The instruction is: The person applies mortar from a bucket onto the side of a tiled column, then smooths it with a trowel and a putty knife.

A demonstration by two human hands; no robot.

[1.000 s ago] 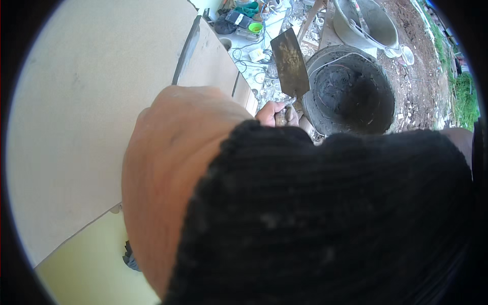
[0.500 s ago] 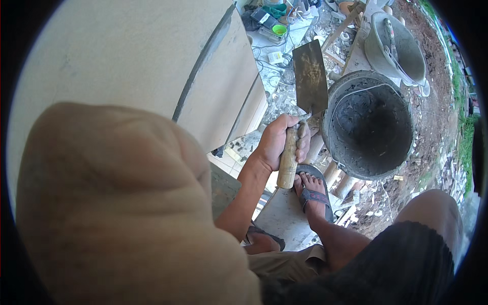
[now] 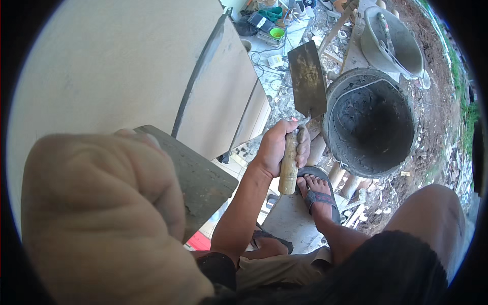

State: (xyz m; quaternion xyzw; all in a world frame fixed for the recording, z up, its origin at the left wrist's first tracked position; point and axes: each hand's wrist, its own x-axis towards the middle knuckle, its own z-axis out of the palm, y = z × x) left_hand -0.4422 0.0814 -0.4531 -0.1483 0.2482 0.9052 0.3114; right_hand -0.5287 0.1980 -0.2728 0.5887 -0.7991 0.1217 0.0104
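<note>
The person wears black sleeves [image 3: 401, 267], beige shorts [image 3: 279, 270], dark sandals [image 3: 322, 197].

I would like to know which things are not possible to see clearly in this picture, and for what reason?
All in the head view:
Right hand: its grip on the grey plate is hidden behind the hand itself.
Black bucket: its bottom is lost in shadow.
Wall panel: its left side is cut off by the dark round rim.
Things around the green cup: too small to tell.

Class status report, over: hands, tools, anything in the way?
Left hand holding trowel, blade left of bucket. Right hand close up, at flat grey tool, hold unclear. Right hand hides part of that tool.
</note>
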